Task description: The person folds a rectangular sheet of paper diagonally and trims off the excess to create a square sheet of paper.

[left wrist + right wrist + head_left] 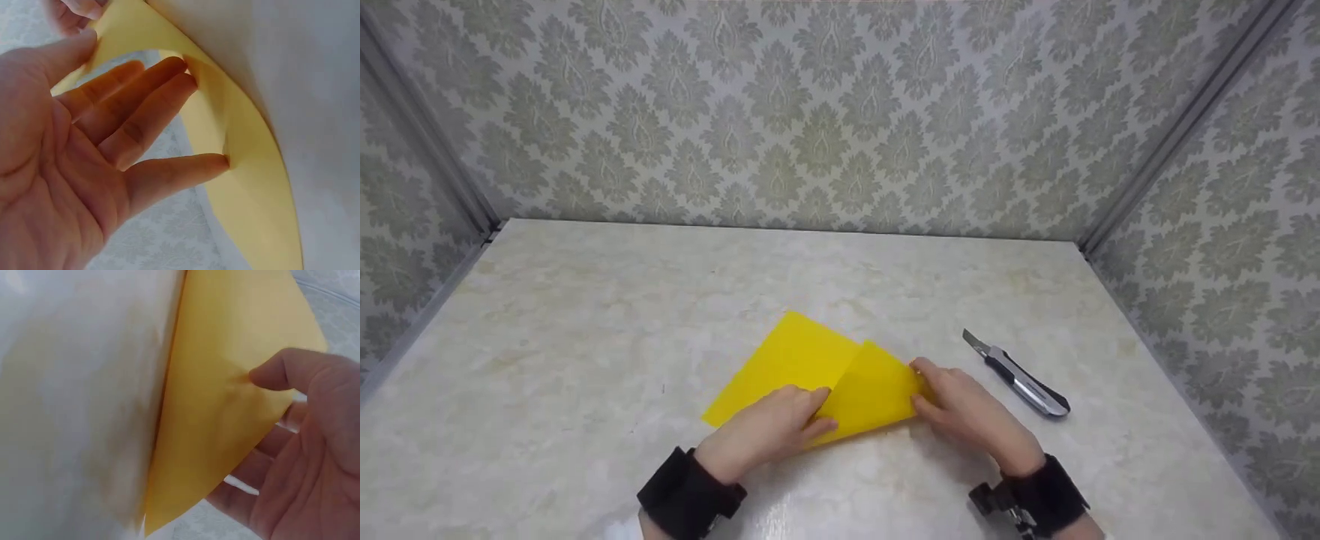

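A sheet of yellow paper (780,360) lies on the table, with its right part folded over into a flap (874,390). My left hand (776,424) is at the flap's left edge, thumb on the paper. In the left wrist view, the other fingers (152,121) of that hand reach under the curved yellow paper (259,163). My right hand (967,409) pinches the right side of the flap. The right wrist view shows its thumb (275,374) on the paper's face and its other fingers behind, partly hidden.
To the right of my right hand lies a silver and black utility knife (1027,382), its blade out and aimed up and left. The pale marbled table (585,322) meets patterned wall panels (825,135) at the back and sides. Both wrists wear black bands (686,495).
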`<control>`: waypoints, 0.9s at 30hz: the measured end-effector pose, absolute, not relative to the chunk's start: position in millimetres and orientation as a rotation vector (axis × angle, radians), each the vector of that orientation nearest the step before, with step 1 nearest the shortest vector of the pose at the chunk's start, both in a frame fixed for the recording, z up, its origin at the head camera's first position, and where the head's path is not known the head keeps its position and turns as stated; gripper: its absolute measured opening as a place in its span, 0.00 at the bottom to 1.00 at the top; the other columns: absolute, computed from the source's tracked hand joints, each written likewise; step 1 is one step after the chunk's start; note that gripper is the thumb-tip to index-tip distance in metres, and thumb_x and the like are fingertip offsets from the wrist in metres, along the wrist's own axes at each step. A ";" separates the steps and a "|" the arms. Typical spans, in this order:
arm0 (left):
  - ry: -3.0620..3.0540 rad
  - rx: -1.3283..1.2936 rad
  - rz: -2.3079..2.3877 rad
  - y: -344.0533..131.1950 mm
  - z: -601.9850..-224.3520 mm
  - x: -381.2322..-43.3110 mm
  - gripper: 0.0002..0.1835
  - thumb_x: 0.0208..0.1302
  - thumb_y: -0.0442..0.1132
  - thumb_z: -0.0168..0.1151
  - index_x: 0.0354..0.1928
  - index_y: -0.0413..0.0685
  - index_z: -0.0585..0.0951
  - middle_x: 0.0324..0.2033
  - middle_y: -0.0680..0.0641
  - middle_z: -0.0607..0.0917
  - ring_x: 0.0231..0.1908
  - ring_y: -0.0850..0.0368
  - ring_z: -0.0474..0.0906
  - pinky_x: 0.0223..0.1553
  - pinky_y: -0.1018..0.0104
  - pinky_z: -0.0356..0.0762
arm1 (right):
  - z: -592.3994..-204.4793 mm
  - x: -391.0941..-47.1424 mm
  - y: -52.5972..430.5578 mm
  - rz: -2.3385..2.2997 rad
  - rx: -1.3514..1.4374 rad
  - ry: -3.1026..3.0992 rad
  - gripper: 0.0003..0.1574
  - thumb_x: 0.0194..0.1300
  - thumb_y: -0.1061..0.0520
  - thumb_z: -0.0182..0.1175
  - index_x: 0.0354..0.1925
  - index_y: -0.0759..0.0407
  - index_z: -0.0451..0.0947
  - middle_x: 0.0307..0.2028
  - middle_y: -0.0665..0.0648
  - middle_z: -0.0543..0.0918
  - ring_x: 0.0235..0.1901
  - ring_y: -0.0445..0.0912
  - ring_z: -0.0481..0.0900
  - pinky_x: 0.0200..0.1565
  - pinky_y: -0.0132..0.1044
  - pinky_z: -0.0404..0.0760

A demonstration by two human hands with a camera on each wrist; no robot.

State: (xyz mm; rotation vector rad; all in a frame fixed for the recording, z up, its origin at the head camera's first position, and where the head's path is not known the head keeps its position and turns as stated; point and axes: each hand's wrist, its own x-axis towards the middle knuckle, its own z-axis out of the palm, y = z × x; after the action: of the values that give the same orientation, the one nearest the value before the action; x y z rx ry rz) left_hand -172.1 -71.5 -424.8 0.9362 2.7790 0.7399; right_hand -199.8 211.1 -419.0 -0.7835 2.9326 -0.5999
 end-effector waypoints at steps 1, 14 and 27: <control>2.804 0.930 0.732 -70.6 -425.8 -172.0 0.13 0.72 0.45 0.59 0.45 0.40 0.76 0.22 0.52 0.74 0.24 0.59 0.72 0.29 0.68 0.74 | -418.4 -197.7 209.5 -0.574 -0.781 2.991 0.23 0.67 0.56 0.62 0.59 0.57 0.71 0.43 0.57 0.85 0.40 0.49 0.82 0.45 0.42 0.83; 2.991 0.803 0.503 -59.1 -434.3 -165.9 0.21 0.70 0.46 0.63 0.61 0.48 0.79 0.43 0.41 0.86 0.36 0.48 0.83 0.42 0.55 0.84 | -411.4 -168.6 178.6 -0.130 -1.351 2.934 0.18 0.66 0.54 0.66 0.54 0.47 0.84 0.59 0.58 0.81 0.59 0.53 0.78 0.62 0.49 0.78; 2.853 0.692 0.182 -55.7 -430.1 -154.9 0.40 0.63 0.68 0.59 0.72 0.57 0.71 0.72 0.38 0.69 0.49 0.38 0.82 0.55 0.48 0.78 | -412.5 -156.1 171.1 -0.059 -1.090 2.739 0.28 0.69 0.48 0.62 0.65 0.49 0.74 0.64 0.61 0.77 0.63 0.56 0.76 0.65 0.53 0.74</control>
State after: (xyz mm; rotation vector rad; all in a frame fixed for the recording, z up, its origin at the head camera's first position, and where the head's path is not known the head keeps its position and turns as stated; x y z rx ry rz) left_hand -154.9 -55.7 -430.1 0.6925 2.8528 0.1823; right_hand -156.1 171.1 -412.5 -1.0899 2.7394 -0.0586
